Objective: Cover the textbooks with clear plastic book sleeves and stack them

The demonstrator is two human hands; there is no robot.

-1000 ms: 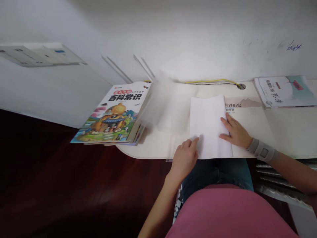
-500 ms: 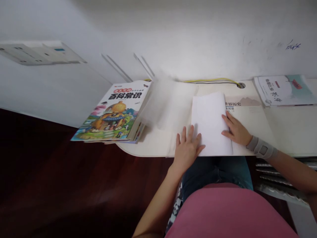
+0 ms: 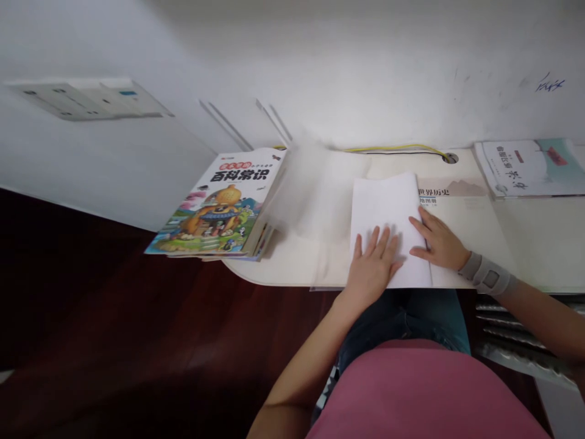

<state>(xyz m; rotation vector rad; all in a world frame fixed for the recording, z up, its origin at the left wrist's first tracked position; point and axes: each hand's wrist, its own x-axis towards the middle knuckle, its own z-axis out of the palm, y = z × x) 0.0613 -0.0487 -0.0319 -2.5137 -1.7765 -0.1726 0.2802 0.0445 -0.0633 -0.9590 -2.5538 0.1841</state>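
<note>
Left hand (image 3: 372,265) and right hand (image 3: 439,244) pressed flat, fingers spread, on the paper (image 3: 384,201). Looked light and floppy, so I'd lift it by an edge.

L hand (image 3: 372,268) flat on white sheet (image 3: 386,210); R hand (image 3: 439,244) on its right edge, over book (image 3: 461,210); desk (image 3: 530,238) beneath.

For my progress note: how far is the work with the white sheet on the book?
Done: the white sheet lies over the left part of the pale book. In hand: the left hand presses flat on it, the right hand rests at its right edge. Left: the book's right part shows uncovered.
</note>
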